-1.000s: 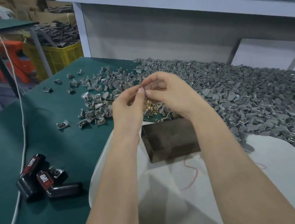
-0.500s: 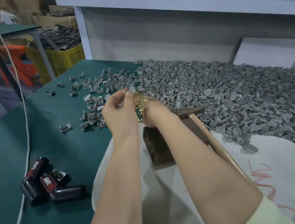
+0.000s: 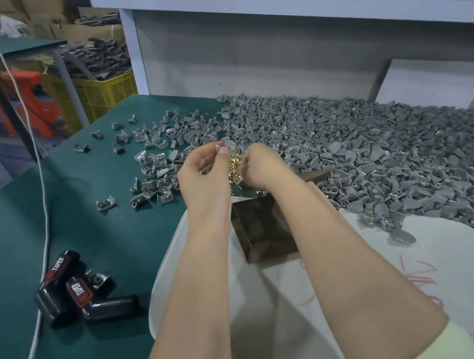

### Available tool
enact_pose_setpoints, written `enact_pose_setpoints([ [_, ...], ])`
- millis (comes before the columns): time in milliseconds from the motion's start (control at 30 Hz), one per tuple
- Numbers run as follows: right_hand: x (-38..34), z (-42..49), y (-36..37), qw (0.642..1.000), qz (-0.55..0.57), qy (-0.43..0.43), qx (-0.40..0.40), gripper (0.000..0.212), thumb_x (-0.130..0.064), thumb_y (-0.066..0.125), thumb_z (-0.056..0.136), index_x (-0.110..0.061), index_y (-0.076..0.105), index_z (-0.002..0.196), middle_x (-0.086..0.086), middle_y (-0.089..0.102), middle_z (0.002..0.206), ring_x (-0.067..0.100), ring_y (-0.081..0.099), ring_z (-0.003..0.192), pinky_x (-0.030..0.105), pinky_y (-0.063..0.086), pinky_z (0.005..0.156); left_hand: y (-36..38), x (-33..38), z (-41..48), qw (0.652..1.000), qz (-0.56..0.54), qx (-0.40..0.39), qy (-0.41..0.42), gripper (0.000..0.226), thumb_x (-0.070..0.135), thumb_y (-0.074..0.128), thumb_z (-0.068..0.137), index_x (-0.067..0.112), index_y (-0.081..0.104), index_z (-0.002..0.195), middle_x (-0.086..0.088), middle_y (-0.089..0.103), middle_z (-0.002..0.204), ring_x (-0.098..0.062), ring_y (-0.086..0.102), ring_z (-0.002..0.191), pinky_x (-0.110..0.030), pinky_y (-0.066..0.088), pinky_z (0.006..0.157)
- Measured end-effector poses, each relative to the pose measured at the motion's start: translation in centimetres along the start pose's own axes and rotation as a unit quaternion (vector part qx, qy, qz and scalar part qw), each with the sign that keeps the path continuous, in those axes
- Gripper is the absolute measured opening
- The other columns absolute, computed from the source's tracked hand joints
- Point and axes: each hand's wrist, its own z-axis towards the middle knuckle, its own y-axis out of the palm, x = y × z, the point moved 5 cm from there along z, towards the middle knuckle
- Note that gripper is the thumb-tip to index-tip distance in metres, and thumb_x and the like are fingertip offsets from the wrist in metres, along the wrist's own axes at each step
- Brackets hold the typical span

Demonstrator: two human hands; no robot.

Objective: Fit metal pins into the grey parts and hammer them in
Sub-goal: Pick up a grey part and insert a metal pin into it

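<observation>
L. hand (image 3: 202, 173) pinches one grey part (image 3: 226, 144) betw. thumb & forefinger, just above the brass pins (image 3: 235, 166) heaped on the green surface (image 3: 29, 232). R. hand (image 3: 262, 164) is knuckles-up, fingers curled down into those pins; grip hidden, so cannot tell what it holds. Loose grey parts pile (image 3: 375, 157) lies to the right, w/ dark metal block (image 3: 262, 229) on white board (image 3: 418, 276) below the wrists.

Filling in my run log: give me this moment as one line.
left hand: pinches grey part | right hand: reaching into brass pins, grip hidden | hammer: down beside right forearm
</observation>
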Motion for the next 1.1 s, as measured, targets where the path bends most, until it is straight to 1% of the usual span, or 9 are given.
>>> enact_pose_setpoints([
  [100, 2.4, -2.4, -3.5, 0.974, 0.211, -0.008, 0.081, 0.019, -0.011, 0.060, 0.087, -0.022, 0.059, 0.071, -0.007, 0.060, 0.068, 0.008, 0.056, 0.060, 0.024, 0.043, 0.058, 1.1, 0.0, -0.4, 0.991, 0.105, -0.081, 0.020, 0.004, 0.013, 0.065, 0.088, 0.017, 0.067, 0.087, 0.000, 0.067, 0.087, -0.010, 0.060, 0.084, -0.021, 0.046, 0.078],
  [200, 5.4, -5.8, -5.7, 0.936, 0.340, 0.000, 0.095, 0.017, -0.001, 0.057, 0.089, -0.014, 0.069, 0.088, -0.003, 0.065, 0.075, 0.009, 0.061, 0.068, 0.021, 0.054, 0.066, 2.8, -0.3, -1.6, 0.952, 0.237, -0.187, 0.053, 0.004, 0.015, 0.067, 0.086, 0.018, 0.066, 0.085, 0.000, 0.069, 0.086, -0.016, 0.064, 0.086, -0.032, 0.050, 0.090],
  [333, 7.6, -9.4, -6.0, 0.927, 0.362, 0.004, 0.096, 0.023, 0.005, 0.054, 0.089, -0.012, 0.067, 0.082, 0.003, 0.064, 0.072, 0.007, 0.060, 0.063, 0.015, 0.052, 0.064, 4.5, -0.7, -3.6, 0.872, 0.405, -0.260, 0.087, 0.020, 0.024, 0.067, 0.085, 0.032, 0.056, 0.070, 0.014, 0.062, 0.078, -0.018, 0.063, 0.094, -0.037, 0.043, 0.097],
  [433, 8.4, -10.3, -5.3, 0.915, 0.386, 0.023, 0.120, 0.026, 0.007, 0.056, 0.087, -0.015, 0.068, 0.079, 0.001, 0.064, 0.070, 0.008, 0.059, 0.064, 0.016, 0.050, 0.065, 4.6, -0.5, -4.0, 0.816, 0.511, -0.239, 0.123, 0.007, 0.031, 0.064, 0.087, 0.031, 0.062, 0.080, 0.012, 0.064, 0.090, -0.019, 0.058, 0.102, -0.032, 0.028, 0.087],
  [500, 8.5, -10.3, -4.7, 0.919, 0.373, 0.017, 0.128, 0.033, 0.006, 0.056, 0.088, -0.023, 0.067, 0.075, -0.003, 0.065, 0.072, 0.009, 0.060, 0.069, 0.020, 0.052, 0.073, 4.4, -0.5, -3.9, 0.805, 0.529, -0.236, 0.128, 0.005, 0.037, 0.065, 0.086, 0.032, 0.066, 0.089, 0.011, 0.063, 0.097, -0.020, 0.056, 0.106, -0.034, 0.025, 0.085],
  [633, 7.7, -10.1, -4.5, 0.935, 0.323, -0.023, 0.143, 0.035, 0.002, 0.056, 0.088, -0.030, 0.066, 0.077, -0.009, 0.066, 0.076, 0.009, 0.063, 0.076, 0.034, 0.053, 0.086, 4.4, -0.4, -3.5, 0.839, 0.469, -0.252, 0.115, 0.016, 0.038, 0.066, 0.084, 0.032, 0.068, 0.099, 0.010, 0.060, 0.097, -0.019, 0.058, 0.103, -0.034, 0.039, 0.094],
  [767, 6.6, -10.2, -4.7, 0.933, 0.312, -0.066, 0.168, 0.034, 0.000, 0.060, 0.086, -0.034, 0.060, 0.083, -0.007, 0.066, 0.081, 0.013, 0.064, 0.082, 0.033, 0.053, 0.083, 4.9, 0.1, -3.6, 0.885, 0.347, -0.271, 0.149, 0.009, 0.023, 0.061, 0.091, 0.023, 0.069, 0.088, 0.008, 0.067, 0.082, -0.008, 0.057, 0.076, -0.017, 0.039, 0.069],
  [900, 6.6, -10.2, -4.4, 0.916, 0.356, -0.051, 0.176, 0.023, -0.003, 0.062, 0.086, -0.026, 0.062, 0.087, 0.000, 0.067, 0.083, 0.014, 0.064, 0.080, 0.026, 0.052, 0.076, 4.8, 0.4, -3.5, 0.898, 0.314, -0.266, 0.158, 0.014, 0.018, 0.063, 0.089, 0.024, 0.063, 0.077, 0.015, 0.060, 0.069, -0.005, 0.056, 0.067, -0.009, 0.039, 0.060],
  [1100, 6.7, -10.5, -3.8, 0.877, 0.457, -0.015, 0.149, 0.018, -0.003, 0.059, 0.089, -0.018, 0.065, 0.080, 0.003, 0.067, 0.077, 0.011, 0.060, 0.072, 0.028, 0.049, 0.072, 5.0, 0.2, -3.4, 0.908, 0.286, -0.271, 0.142, 0.009, 0.016, 0.063, 0.089, 0.019, 0.069, 0.083, 0.000, 0.070, 0.079, -0.018, 0.065, 0.080, -0.028, 0.049, 0.076],
])
